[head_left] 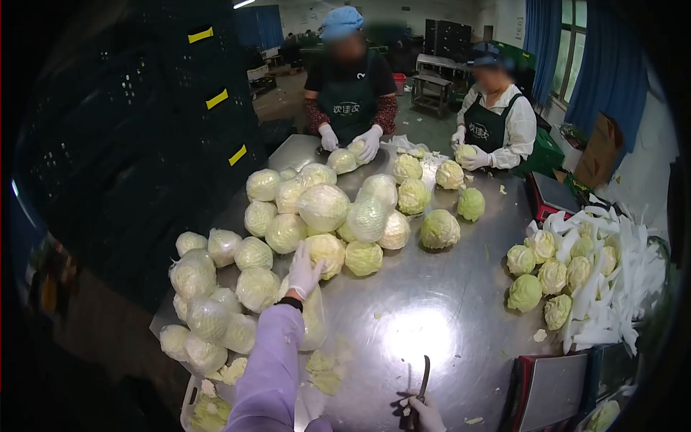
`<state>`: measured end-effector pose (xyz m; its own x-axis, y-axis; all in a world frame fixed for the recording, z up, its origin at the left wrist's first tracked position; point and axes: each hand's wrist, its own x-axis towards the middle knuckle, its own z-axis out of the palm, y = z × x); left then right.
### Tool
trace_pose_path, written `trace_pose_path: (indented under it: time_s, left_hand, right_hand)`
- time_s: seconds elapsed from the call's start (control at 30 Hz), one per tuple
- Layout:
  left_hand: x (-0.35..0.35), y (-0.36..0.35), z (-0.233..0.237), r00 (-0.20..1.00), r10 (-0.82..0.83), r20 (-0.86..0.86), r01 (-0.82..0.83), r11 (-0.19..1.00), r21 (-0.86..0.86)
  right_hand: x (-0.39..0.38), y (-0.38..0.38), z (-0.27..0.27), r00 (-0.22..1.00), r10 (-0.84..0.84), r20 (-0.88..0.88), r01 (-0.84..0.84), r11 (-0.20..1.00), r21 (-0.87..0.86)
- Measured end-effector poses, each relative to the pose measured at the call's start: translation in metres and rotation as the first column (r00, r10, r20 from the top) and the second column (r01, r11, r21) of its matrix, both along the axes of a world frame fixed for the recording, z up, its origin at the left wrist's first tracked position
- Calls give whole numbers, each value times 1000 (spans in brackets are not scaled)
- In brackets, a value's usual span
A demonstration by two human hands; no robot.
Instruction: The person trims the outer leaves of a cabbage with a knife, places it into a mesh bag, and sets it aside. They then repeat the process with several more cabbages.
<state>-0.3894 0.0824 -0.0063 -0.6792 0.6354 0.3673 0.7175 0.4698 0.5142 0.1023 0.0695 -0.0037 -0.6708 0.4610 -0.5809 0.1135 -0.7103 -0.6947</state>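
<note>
My left hand (305, 272), in a white glove, lies against the left side of a bare pale cabbage (326, 256) at the front of the pile, its fingers spread on it. Low in the view, my right hand (426, 413), also gloved, holds a knife (425, 376) with its curved blade pointing up. Net-wrapped cabbages (323, 207) are heaped to the left and behind my left hand. A greener bare cabbage (363, 258) sits just right of the touched one.
Across the metal table (468, 302), two people in aprons handle cabbages. White foam nets (619, 273) and cabbages lie at the right, near a scale (553, 392). Leaf scraps (325, 374) lie near my left arm, and a white crate (188, 403) stands at lower left.
</note>
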Motion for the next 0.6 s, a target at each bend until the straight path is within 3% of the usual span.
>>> trace_pose_path:
  time_s: [0.03,0.1,0.13,0.2,0.23,0.27,0.3,0.33,0.37,0.4,0.43,0.5,0.57,0.6]
  left_hand:
    - [29,0,10,997,20,-68,-22,1000,-21]
    - [83,-7,33,960,-141,-243,61,949,-311]
    - [101,-13,32,961,-153,-231,74,945,-318]
    - [129,-23,26,852,-471,-227,384,859,-339]
    - [134,-23,35,848,-484,-216,401,852,-337]
    - [134,-20,48,913,-362,-188,324,924,-202]
    - [133,-18,55,962,-236,-137,228,971,-73]
    - [133,-14,53,960,-251,-124,243,967,-77]
    - [131,-9,48,959,-233,160,241,970,-35]
    - [132,-4,44,880,-205,428,226,974,2]
    - [136,-1,41,793,-230,565,313,948,-53]
    - [156,-1,43,847,-302,437,343,939,-17]
    - [179,-9,45,869,-334,365,370,929,-30]
    - [195,-16,49,906,-356,231,387,916,-103]
  right_hand:
    - [-9,11,-10,1000,-18,-1,18,1000,9]
    - [-30,20,-9,997,-73,-35,73,997,-1]
    - [-45,25,3,992,-106,-63,105,994,-15]
    - [-67,36,15,996,-55,-65,62,991,122]
    - [-80,42,33,994,-57,-91,68,990,122]
    - [-87,52,19,993,-55,-101,76,974,212]
    - [-96,63,16,994,-84,-76,97,977,191]
    - [-108,74,21,991,-106,-76,115,985,132]
    - [-117,88,17,995,-97,-23,100,973,208]
    - [-126,95,21,990,-137,44,125,970,207]
    - [-134,103,9,978,-208,2,204,957,204]
    - [-140,119,1,955,-294,-47,297,934,197]
    - [-137,124,4,957,-271,-99,284,945,162]
    - [-132,125,5,968,-229,-102,246,945,215]
